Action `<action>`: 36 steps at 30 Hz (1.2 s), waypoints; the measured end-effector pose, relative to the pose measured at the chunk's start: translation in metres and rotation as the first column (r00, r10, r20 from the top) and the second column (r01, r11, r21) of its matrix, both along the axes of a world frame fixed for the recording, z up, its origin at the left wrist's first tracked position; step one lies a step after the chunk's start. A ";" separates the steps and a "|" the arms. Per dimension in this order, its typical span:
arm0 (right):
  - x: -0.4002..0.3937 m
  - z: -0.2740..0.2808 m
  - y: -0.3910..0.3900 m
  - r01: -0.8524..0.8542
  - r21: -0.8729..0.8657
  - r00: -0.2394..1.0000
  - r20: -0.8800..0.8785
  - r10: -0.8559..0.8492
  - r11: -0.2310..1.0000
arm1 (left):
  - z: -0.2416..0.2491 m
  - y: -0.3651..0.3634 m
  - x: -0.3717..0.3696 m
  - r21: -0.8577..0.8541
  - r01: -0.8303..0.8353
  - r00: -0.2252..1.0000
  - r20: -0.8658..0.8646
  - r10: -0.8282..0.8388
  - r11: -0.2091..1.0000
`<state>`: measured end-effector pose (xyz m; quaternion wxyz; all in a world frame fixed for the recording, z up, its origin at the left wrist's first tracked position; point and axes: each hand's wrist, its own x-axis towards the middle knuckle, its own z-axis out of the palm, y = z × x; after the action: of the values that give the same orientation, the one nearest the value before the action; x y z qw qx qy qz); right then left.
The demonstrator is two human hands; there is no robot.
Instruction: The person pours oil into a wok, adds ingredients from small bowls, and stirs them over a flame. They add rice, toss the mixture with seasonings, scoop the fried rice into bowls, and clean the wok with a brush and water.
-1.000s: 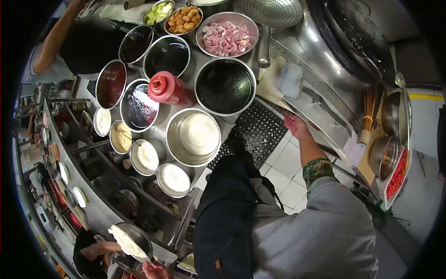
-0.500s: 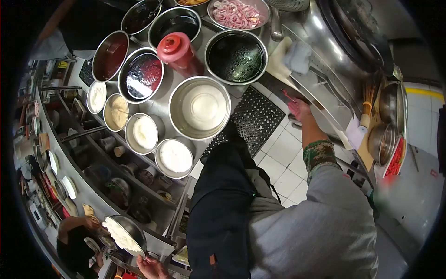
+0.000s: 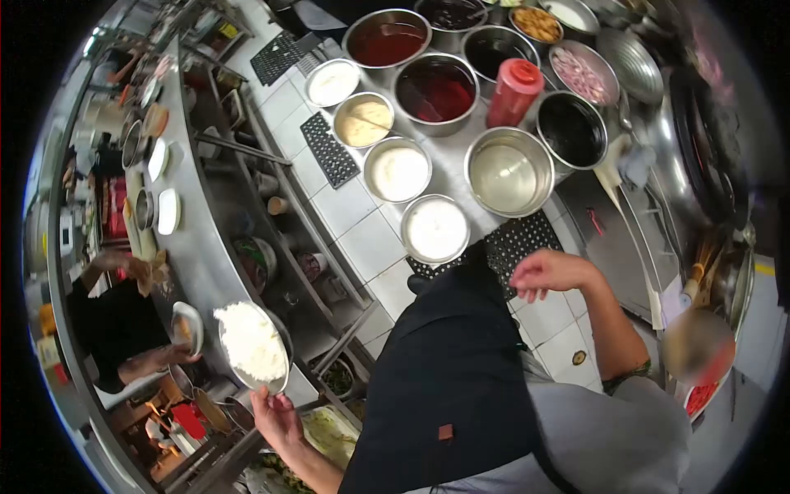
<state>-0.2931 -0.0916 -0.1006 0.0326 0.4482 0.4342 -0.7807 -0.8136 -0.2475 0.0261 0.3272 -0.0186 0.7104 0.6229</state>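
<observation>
My left hand point(image 3: 280, 416) grips the near rim of a metal bowl point(image 3: 286, 350) at the end of the steel counter. White rice point(image 3: 247, 339) is heaped in this bowl, which tilts towards me. Whether its underside rests on the counter is hidden. My right hand point(image 3: 550, 274) hangs in the air in front of my dark apron point(image 3: 461, 362), fingers loosely bent and apart, holding nothing. Beyond it stands a steel pot of clear liquid point(image 3: 510, 171). To the right of that hand, a small red handle point(image 3: 595, 221) shows on the stove front.
Several pots of sauce and powder surround a red squeeze bottle point(image 3: 516, 92). A wok point(image 3: 708, 148) sits at the right. Across the steel counter point(image 3: 197, 222), a co-worker's hand point(image 3: 169, 356) touches a small bowl point(image 3: 188, 328). Black mats point(image 3: 329, 152) lie on the tiled floor.
My right hand has drawn back from the red handle on the stove front. My view has turned left, bringing the rice bowl further into sight. My left hand remains at its rim.
</observation>
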 end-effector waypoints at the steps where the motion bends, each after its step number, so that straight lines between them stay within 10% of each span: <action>1: -0.027 0.032 0.013 0.163 0.226 0.986 -0.068 -0.151 0.960 | -0.003 0.000 -0.001 0.021 0.001 1.000 0.002 -0.001 1.000; 4: -0.093 0.059 0.063 0.266 0.843 0.845 0.029 -0.534 0.467 | -0.012 0.003 0.002 0.043 0.011 0.999 0.046 -0.013 0.999; 8: -0.163 0.024 0.146 0.031 0.984 0.768 0.090 -0.634 0.177 | -0.041 -0.012 -0.018 0.025 0.144 0.989 0.032 -0.144 0.989; 11: -0.185 0.017 0.176 -0.161 0.963 0.749 0.261 -0.609 0.215 | -0.049 -0.008 -0.012 0.016 0.243 0.970 -0.021 -0.243 0.970; 18: -0.196 -0.012 0.228 0.243 0.931 0.789 -0.026 -0.614 0.273 | -0.067 -0.005 -0.001 0.093 0.298 0.951 0.062 -0.304 0.950; 22: -0.196 0.006 0.243 0.884 0.094 0.458 -0.368 -0.809 0.458 | -0.050 0.012 0.038 0.091 0.195 0.976 0.075 -0.202 0.977; 25: -0.196 0.008 0.252 0.910 0.006 0.390 -0.353 -0.850 0.415 | -0.044 0.022 0.043 0.080 0.219 0.969 0.094 -0.227 0.972; 30: -0.210 -0.020 0.266 0.865 0.430 0.465 -0.495 -0.734 0.259 | -0.045 0.035 0.060 0.156 0.186 0.965 0.155 -0.211 0.970; 33: -0.210 0.015 0.250 0.340 0.931 0.786 -0.203 -0.584 0.133 | -0.048 0.036 0.063 0.092 0.248 0.962 0.097 -0.257 0.964; 34: -0.207 0.019 0.248 0.212 0.972 0.845 -0.234 -0.481 -0.100 | -0.048 0.037 0.064 0.060 0.265 0.960 0.071 -0.269 0.962; 36: -0.202 0.031 0.241 0.210 0.972 0.859 -0.235 -0.454 -0.106 | -0.047 0.037 0.066 0.014 0.284 0.958 0.036 -0.285 0.959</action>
<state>-0.4949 0.1499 -0.0692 -0.4499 0.4968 0.7194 -0.1824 -0.7479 -0.2106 -0.0213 0.4269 0.0733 0.6966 0.5719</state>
